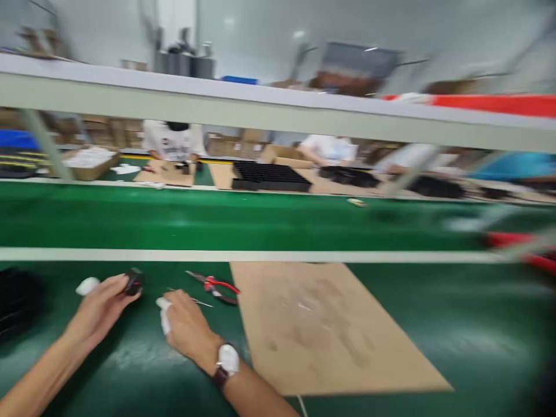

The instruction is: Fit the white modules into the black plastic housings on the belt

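Note:
My left hand point(99, 310) is closed, its thumb and fingers pinching a small black part point(134, 282) above the green table. A small white piece point(87, 286) shows just behind that hand's knuckles. To the right, my right hand point(186, 324) has its fingers curled, with white material point(164, 313) at the fingertips; what they grip, if anything, is hidden. A thin metal tool point(203, 303) shows past the far side of this hand, and I cannot tell whether it is held. Red-handled pliers point(215, 286) lie open beyond it.
A brown cardboard sheet point(321, 330) lies right of my hands. A blurred black item point(19, 301) sits at far left. Beyond the pale ledge point(269, 255) runs a green strip point(217, 220). Several people work across it, near black trays point(271, 175). A shelf beam point(260, 110) crosses overhead.

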Demonstrator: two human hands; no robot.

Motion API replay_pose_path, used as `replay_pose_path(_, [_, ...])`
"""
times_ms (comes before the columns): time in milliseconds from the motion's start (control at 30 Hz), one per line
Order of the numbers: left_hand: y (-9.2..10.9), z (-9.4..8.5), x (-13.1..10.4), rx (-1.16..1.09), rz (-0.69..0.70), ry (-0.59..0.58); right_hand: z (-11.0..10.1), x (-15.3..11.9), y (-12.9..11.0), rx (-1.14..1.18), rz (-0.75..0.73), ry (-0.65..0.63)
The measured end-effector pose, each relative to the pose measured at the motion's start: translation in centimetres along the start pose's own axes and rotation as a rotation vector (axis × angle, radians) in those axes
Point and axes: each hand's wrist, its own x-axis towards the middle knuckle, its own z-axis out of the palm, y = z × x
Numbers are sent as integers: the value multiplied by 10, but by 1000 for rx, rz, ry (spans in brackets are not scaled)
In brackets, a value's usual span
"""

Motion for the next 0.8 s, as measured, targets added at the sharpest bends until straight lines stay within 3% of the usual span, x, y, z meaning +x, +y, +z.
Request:
replay_pose_path(67, [7,-22,-14,-40,-52,18,8,-2,3,18,-53,93])
replay_pose_path(167, [7,-23,-5,196,55,-59,11,-9,10,16,-102,140])
replay_pose_path(300, [26,-22,54,683,363,-5,8,-11,9,20,-144,172])
replay_pose_path(433, [59,-45,127,881,415,170,8,-8,10,63,-164,207])
replay_pose_path(533, [68,-62,153,1017,390,201,8,-8,11,83,-171,214])
replay_pose_path(667, [68,-78,143,1131,419,147,7,-9,12,75,-188,221])
replay_pose_path(800, [99,-110,101,1225,501,169,6,-10,14,81,-219,225])
